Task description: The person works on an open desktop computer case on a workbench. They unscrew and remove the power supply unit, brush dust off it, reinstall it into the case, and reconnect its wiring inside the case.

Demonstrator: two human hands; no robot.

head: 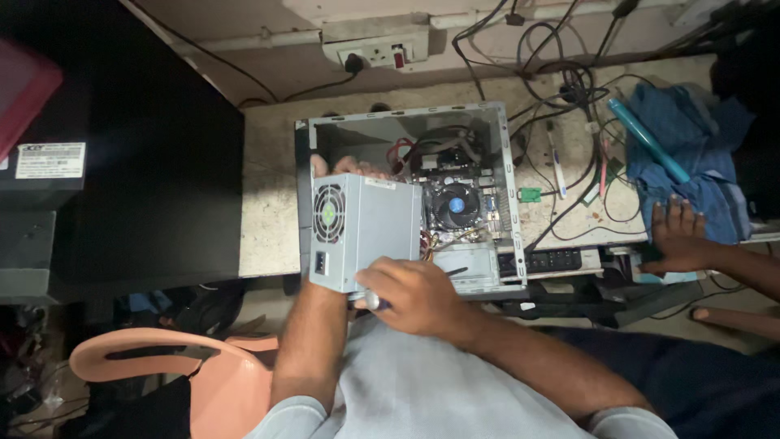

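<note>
An open grey computer case (512,187) lies on a pale desk, its motherboard and round black cooler fan (455,203) showing. A grey power supply box (366,232) with a fan grille sits at the case's left end. My left hand (345,167) reaches up behind the box, and its fingertips curl over the far top edge, holding it. My right hand (414,297) rests against the box's near edge, closed around a screwdriver (375,302) whose dark shaft points right along the case's near rim.
Another person's hand (678,240) lies flat on the desk's right edge, next to a blue cloth (691,162) and a blue tube (646,138). Tangled cables (569,89) and a wall socket strip (378,53) are behind. A black box (146,154) stands left, a pink chair (219,374) below.
</note>
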